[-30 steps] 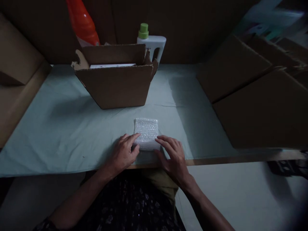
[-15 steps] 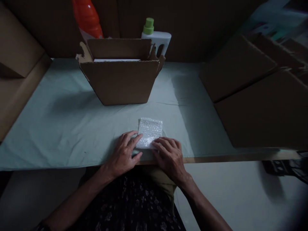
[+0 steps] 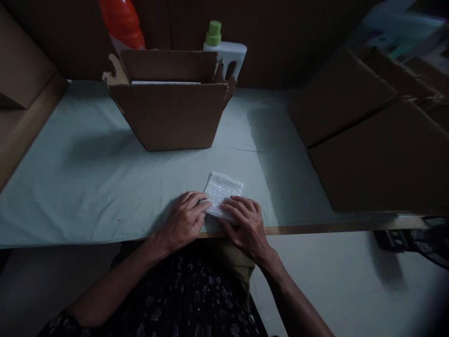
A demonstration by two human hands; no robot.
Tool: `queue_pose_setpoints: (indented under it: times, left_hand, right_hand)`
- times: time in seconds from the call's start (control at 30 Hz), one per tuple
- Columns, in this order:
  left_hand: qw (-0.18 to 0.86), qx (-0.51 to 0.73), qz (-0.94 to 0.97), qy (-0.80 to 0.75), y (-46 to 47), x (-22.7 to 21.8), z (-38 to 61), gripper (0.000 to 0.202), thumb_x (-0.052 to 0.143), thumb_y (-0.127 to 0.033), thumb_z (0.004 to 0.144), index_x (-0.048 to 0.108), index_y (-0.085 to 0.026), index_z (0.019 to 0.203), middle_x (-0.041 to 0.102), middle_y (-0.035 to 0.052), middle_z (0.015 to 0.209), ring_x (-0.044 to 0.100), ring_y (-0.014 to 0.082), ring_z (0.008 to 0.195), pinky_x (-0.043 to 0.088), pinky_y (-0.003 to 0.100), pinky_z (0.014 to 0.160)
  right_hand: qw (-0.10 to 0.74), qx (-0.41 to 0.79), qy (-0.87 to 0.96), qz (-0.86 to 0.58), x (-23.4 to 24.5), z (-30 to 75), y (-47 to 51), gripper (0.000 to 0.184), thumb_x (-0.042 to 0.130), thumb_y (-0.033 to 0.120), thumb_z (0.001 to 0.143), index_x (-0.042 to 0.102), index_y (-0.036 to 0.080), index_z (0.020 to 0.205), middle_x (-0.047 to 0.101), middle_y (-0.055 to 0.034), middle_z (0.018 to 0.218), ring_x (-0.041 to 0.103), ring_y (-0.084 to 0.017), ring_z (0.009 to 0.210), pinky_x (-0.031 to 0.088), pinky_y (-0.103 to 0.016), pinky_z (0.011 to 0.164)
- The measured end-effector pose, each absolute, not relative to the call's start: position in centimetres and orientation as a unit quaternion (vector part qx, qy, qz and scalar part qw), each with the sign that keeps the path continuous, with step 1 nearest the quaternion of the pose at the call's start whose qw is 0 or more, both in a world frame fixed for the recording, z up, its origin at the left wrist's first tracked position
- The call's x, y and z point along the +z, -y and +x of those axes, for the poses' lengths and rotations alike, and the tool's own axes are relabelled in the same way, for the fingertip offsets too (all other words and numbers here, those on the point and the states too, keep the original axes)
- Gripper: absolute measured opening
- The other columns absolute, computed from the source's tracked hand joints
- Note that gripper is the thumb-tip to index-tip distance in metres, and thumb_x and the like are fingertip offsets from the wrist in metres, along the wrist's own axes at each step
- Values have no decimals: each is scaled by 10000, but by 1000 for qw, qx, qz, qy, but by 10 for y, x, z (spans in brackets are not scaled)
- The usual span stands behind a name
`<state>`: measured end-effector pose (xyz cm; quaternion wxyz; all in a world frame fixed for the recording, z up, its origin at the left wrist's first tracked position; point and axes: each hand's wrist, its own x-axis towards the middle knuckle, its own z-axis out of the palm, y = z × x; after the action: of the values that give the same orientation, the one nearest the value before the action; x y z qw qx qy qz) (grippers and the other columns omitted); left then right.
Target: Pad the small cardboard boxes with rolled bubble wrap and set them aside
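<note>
bubble-wrap packet [image 3: 224, 188] on counter [image 3: 87, 187] at near edge | left hand [image 3: 183, 220] and right hand [image 3: 245, 222] pressed flat on its near end, fingers spread, clasping nothing | likely light, soft, slippery; pinch by side edges | open cardboard box [image 3: 168, 112] beyond hands

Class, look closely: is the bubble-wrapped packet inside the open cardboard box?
No, the bubble-wrapped packet lies on the table under both hands, in front of the cardboard box.
</note>
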<state>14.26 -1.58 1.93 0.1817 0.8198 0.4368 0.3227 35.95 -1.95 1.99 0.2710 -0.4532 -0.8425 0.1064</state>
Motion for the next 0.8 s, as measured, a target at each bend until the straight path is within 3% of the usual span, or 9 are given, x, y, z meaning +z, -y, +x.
queue_pose_setpoints:
  times: [0.17,0.33,0.43,0.53,0.67,0.8]
  left_hand:
    - [237,276,816,-449,4,29,145,394,457,-92,921,640,-198,1254,727,70,1060,627,224,1001,539,412,910]
    - [227,193,814,-498,-11,28,153,393,514,-157,913,605,-207,1292,722,91,1142,650,251,1039,526,426,945]
    - [198,185,799,-537,-16,26,157,352,564,-191,902,623,-182,1248,710,105,1075,657,267,1024,530,439,934]
    - [217,272,739,-577,-11,25,155,360,604,-260,891,619,-181,1242,679,90,1042,663,216,904,565,373,836]
    - [380,395,599,-585,11,25,151,416,601,-321,884,587,-172,1272,691,95,1067,676,172,841,589,296,714]
    - [566,393,504,-520,26,30,155,389,589,-320,894,603,-165,1250,713,122,1189,701,220,1047,594,348,887]
  right_hand:
    - [284,92,836,-460,18,364,27,259,624,316,931,630,231,1175,733,-76,1075,607,-283,1116,406,-463,962]
    - [290,31,821,-491,21,365,33,412,621,324,941,523,253,1334,658,-118,1254,574,-306,1191,418,-481,974]
    - [258,14,842,-473,22,361,28,322,640,294,932,584,244,1245,683,-103,1226,571,-304,1196,393,-485,1008]
    - [240,31,844,-479,20,360,16,171,615,242,952,651,244,1119,736,-71,1130,618,-269,1110,398,-449,978]
    - [329,98,783,-520,18,358,5,121,582,232,969,673,230,1049,759,-54,966,663,-231,931,464,-394,856]
    - [400,259,708,-521,22,347,12,123,598,280,957,679,235,1037,740,-44,944,673,-212,873,530,-336,779]
